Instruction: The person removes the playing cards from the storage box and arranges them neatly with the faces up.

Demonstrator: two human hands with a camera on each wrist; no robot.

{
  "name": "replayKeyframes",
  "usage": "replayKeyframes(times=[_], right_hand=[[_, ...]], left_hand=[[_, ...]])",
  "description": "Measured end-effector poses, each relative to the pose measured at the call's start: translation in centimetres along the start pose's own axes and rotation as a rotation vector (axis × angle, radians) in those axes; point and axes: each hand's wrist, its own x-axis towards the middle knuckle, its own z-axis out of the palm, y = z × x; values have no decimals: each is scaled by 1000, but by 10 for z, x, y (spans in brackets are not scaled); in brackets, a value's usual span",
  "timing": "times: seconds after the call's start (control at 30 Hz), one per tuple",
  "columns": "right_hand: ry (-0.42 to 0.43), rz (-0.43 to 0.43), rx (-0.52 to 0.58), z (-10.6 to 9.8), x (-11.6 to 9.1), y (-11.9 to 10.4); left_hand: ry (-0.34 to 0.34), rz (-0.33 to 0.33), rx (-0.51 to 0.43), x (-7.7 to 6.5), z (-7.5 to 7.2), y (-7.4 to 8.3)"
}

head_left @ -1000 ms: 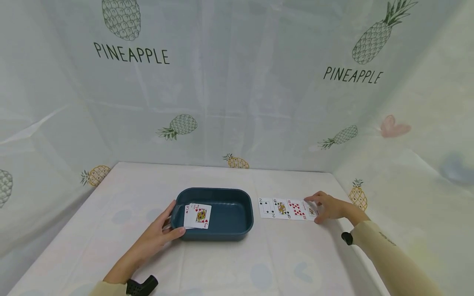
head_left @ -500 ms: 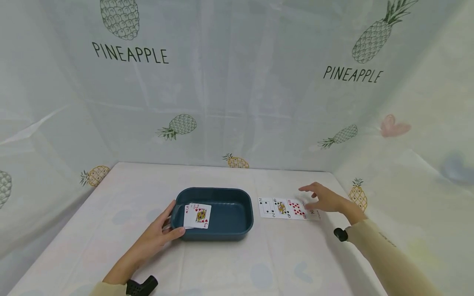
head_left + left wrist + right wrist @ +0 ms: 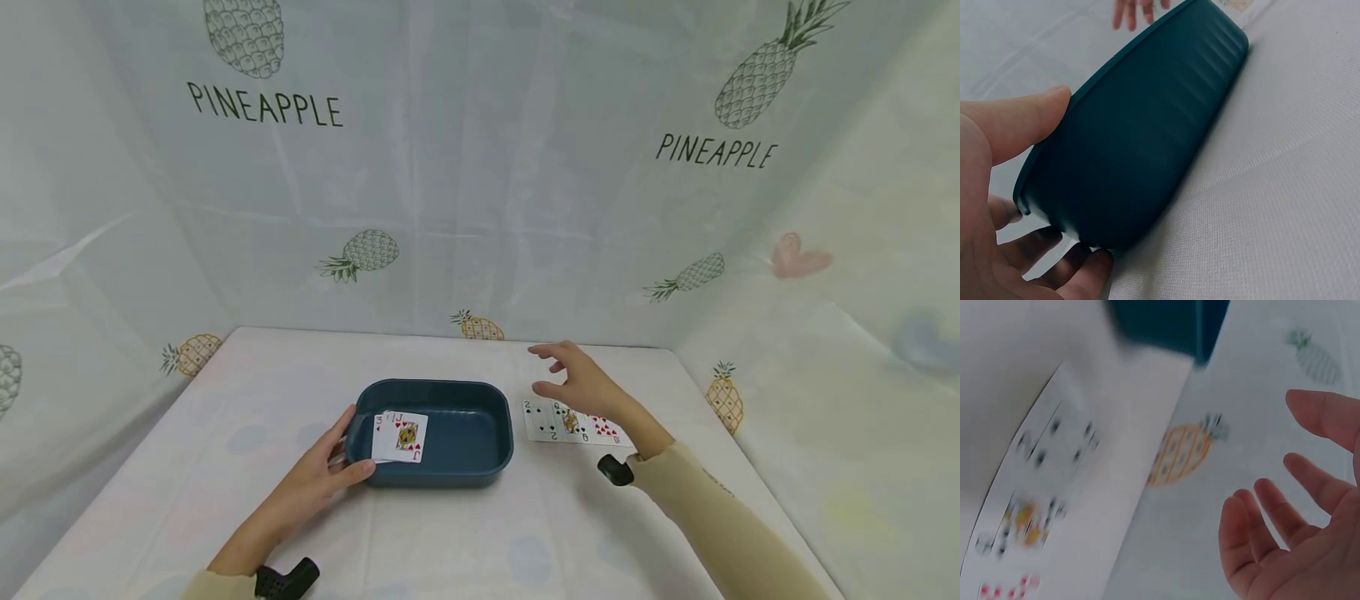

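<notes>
My left hand (image 3: 318, 471) grips the left end of a dark blue rectangular tray (image 3: 465, 433). In the left wrist view the thumb lies at the rim and the fingers curl round the end of the tray (image 3: 1122, 144). A small stack of playing cards (image 3: 401, 437), a jack of hearts on top, lies in the tray's left part. My right hand (image 3: 585, 379) hovers above the far side of a row of face-up cards (image 3: 540, 423), its fingers spread and holding nothing. A two, a queen and a red ten show; the right forearm covers the row's right end.
A white patterned cloth covers the table (image 3: 450, 542). Behind it hangs a curtain (image 3: 480, 167) printed with pineapples, and another cloth side (image 3: 847, 375) borders the right. The tray stands just left of the card row.
My right hand has lifted off the rightmost card in the row and moved left and away, toward the tray's far right side. The left hand and the tray have stayed in place.
</notes>
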Motion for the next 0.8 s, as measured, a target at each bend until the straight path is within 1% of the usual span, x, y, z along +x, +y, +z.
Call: replayKeyframes(times=[0.17, 0.33, 0.4, 0.53, 0.67, 0.8], right_hand=[[-40, -33, 77, 23, 15, -35], [-57, -61, 119, 53, 27, -58], [-65, -65, 133, 66, 31, -65], [-95, -66, 167, 90, 39, -77], [-121, -58, 196, 109, 44, -87], [-118, -35, 195, 126, 46, -93]], left_hand=[[3, 4, -12, -1, -1, 1], [-5, 17, -12, -3, -1, 1], [-12, 21, -13, -3, 0, 0], [-7, 5, -24, -2, 0, -1], [2, -10, -30, -1, 0, -1], [-4, -2, -37, 0, 0, -1]])
